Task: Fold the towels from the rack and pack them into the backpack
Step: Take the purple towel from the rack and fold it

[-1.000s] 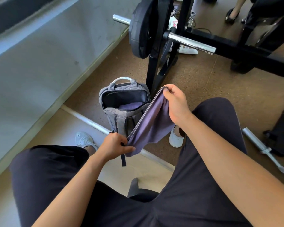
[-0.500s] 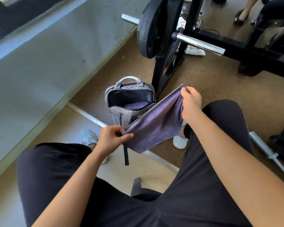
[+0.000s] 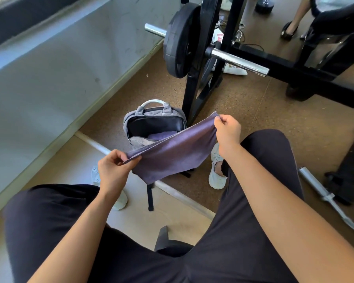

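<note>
Holds a purple-grey towel (image 3: 172,156) stretched in the air between both hands, above the knees and in front of the backpack. Pinches the near lower corner with the left hand (image 3: 112,170), thumb pressed against the forefinger on the hem, the other fingers curled in toward the palm. Pinches the far upper corner with the right hand (image 3: 228,132), thumb and bent fingers closed together on the cloth. Top hem pulled nearly straight from one hand to the other, the rest of the cloth hanging loose below it. Just behind the towel, on the brown floor (image 3: 253,111): a grey backpack (image 3: 154,111), upright, main compartment open wide, its lower part hidden by the cloth. Inside the compartment, another purple towel (image 3: 159,135), only partly visible. Sits with legs apart in black trousers (image 3: 264,180), white shoes (image 3: 216,172) on either side of the backpack. Close behind the backpack, a black rack frame (image 3: 194,94) carrying a barbell bar (image 3: 239,61) with a black weight plate (image 3: 178,41). At the right, well apart, a second bar (image 3: 323,193) lying on the floor. At the top right, a leg of another person in a dark shoe (image 3: 288,31).
</note>
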Motion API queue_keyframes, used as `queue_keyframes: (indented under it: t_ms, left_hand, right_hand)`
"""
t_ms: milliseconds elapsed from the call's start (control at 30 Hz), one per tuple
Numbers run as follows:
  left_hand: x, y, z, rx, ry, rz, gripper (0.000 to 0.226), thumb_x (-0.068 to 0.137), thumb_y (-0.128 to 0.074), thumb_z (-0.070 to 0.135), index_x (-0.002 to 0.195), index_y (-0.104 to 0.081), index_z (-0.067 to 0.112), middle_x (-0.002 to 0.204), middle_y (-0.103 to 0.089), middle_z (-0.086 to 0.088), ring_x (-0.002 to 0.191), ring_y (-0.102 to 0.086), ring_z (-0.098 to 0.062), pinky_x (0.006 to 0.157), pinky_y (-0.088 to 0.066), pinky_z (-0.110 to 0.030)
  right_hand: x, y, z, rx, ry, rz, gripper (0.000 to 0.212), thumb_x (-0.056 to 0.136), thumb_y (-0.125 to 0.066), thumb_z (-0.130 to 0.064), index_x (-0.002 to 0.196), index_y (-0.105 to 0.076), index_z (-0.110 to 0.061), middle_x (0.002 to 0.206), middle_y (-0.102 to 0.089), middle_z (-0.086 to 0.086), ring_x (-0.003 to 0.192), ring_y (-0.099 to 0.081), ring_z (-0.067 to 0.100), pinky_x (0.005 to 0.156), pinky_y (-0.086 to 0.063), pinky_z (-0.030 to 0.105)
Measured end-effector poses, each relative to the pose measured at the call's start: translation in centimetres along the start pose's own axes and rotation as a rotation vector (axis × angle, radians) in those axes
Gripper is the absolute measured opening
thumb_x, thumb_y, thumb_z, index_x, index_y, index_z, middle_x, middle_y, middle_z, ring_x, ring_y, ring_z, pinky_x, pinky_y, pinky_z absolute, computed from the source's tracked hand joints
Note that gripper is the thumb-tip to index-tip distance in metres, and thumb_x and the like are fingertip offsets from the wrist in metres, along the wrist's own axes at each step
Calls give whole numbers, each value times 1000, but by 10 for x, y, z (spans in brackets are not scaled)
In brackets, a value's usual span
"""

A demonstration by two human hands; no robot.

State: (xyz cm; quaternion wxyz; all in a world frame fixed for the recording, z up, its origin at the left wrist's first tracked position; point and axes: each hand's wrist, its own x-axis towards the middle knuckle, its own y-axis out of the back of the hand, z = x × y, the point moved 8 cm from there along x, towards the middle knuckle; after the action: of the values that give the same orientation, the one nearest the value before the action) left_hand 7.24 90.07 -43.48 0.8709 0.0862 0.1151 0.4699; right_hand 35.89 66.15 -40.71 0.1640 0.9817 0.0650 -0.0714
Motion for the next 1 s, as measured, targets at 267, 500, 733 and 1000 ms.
queue_keyframes:
  t_ms: [267,500,733,1000]
  left_hand:
    - [2,15,1,15,10,112,7,87,-80,10,94,-79,11,84,-77,0,77,-67,-8,80,-54,-27]
    - [5,28,-1,132,51,205,26,90,-77,21,116,-76,18,91,-74,4,87,-69,-11,84,-52,-20]
    - [9,31,-7,11,94,247,32,96,-69,37,86,-65,6,76,-61,0,70,-53,-12,70,-46,-32]
    - [4,30,5,27,22,270,29,94,-73,33,75,-56,19,72,-52,9,63,-47,-2,69,-42,-24]
  right_hand:
    - [0,-11,9,-197,-7,-143,26,100,-51,-10,120,-67,-4,107,-65,10,99,-59,22,81,-45,32]
    - [-5,-24,14,-293,0,-284,26,98,-56,-7,123,-65,-5,110,-63,6,102,-57,21,83,-43,30]
    - [-10,-32,16,-282,10,-367,8,90,-71,-14,97,-68,-15,89,-67,3,87,-63,20,75,-54,34]
    - [-19,-21,4,-197,106,-214,7,93,-67,-12,90,-62,-11,77,-63,1,72,-58,13,62,-44,24]
